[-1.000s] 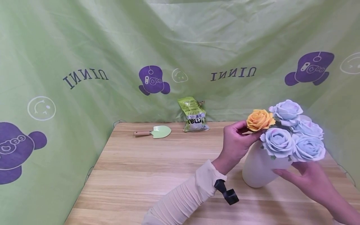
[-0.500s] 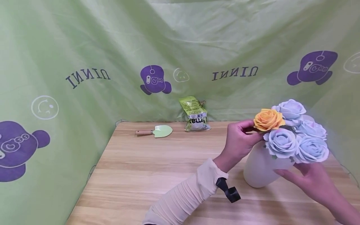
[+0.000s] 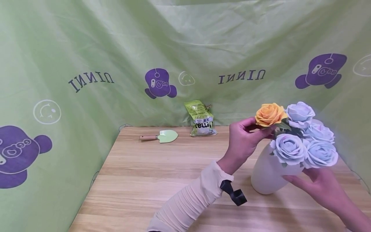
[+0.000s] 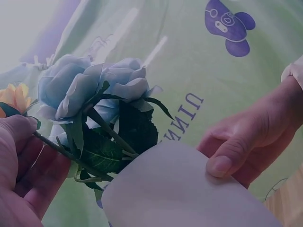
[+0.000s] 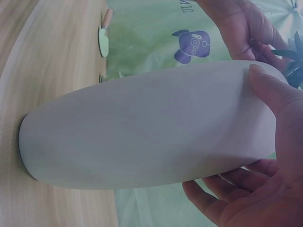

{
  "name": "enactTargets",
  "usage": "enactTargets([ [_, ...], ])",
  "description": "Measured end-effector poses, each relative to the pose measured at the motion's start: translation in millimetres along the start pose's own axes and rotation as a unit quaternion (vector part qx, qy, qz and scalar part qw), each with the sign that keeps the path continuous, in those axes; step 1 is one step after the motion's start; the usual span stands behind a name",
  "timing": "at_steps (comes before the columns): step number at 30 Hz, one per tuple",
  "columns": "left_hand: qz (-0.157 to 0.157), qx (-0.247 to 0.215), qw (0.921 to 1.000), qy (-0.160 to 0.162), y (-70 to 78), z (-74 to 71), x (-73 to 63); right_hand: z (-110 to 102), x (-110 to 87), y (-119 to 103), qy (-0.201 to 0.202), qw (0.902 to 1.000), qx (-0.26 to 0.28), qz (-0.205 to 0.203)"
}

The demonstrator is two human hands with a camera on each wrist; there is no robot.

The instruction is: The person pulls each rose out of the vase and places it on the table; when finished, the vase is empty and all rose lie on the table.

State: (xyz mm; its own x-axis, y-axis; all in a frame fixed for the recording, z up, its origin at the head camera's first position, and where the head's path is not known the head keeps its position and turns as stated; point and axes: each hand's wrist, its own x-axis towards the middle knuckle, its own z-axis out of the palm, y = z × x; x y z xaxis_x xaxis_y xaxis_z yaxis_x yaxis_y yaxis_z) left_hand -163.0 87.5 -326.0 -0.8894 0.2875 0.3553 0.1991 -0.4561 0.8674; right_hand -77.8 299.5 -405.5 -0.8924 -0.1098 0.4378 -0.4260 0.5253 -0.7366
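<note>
A white vase [image 3: 268, 174] stands at the right of the wooden table, holding several pale blue artificial roses [image 3: 289, 149]. My left hand [image 3: 242, 138] pinches the stem of an orange rose [image 3: 270, 114] just under its bloom, at the left of the bunch. In the left wrist view that stem [image 4: 52, 144] slants down among green leaves [image 4: 102, 151] toward the vase mouth. My right hand [image 3: 321, 185] grips the vase near its top; in the right wrist view the thumb [image 5: 265, 85] lies on one side and the fingers [image 5: 213, 189] curl round the other.
A small trowel [image 3: 165, 136] with a wooden handle lies at the table's back left. Beside it, a green and white plastic packet [image 3: 201, 119] leans on the green printed curtain [image 3: 174, 38] behind the table [image 3: 145, 180]. A black strap [image 3: 233, 193] hangs from the left sleeve.
The orange rose first shifted right toward the blue ones, then rose and came back left with my left hand, showing more leaf and stem. My right hand keeps its hold on the vase.
</note>
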Motion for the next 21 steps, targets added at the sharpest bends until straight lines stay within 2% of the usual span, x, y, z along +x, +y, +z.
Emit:
enactTargets([
  [6,0.020,-0.015,0.9997,0.001,0.8,-2.0,2.0,-0.3,-2.6,2.4,0.000,0.9998,-0.018,0.005],
  [11,0.029,-0.047,0.9981,0.029,1.1,-2.2,2.1,-0.4,-4.4,5.1,0.001,0.9997,-0.024,0.008],
  [17,0.044,-0.057,0.9955,0.062,1.3,-4.9,3.1,-0.9,-7.2,8.4,0.001,0.9994,-0.030,0.016],
  [21,0.047,-0.077,0.9936,0.067,1.5,-7.9,5.3,-0.9,-7.8,9.3,-0.001,0.9995,-0.027,0.019],
])
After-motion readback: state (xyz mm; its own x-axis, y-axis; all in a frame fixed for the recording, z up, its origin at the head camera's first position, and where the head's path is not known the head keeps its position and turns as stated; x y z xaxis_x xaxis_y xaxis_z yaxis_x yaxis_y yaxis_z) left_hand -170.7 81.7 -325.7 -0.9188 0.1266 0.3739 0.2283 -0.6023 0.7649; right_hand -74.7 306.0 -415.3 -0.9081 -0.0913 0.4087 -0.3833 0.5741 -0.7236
